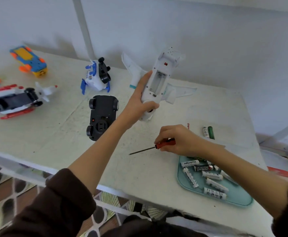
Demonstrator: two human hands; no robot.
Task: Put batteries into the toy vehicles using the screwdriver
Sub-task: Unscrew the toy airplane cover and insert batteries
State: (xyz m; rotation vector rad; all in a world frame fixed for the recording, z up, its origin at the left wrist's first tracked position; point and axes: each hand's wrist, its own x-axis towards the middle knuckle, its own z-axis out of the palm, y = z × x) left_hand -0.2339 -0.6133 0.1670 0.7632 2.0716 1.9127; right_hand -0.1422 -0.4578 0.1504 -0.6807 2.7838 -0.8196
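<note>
My left hand (139, 98) grips toy plane (158, 82), belly up, battery bay open and apparently empty. My right hand (177, 139) pinches red-handled screwdriver (154, 147) over worktop (62, 134). Step: loading. Next: set driver down, take batteries (208, 178) from teal tray (239, 200).
</note>
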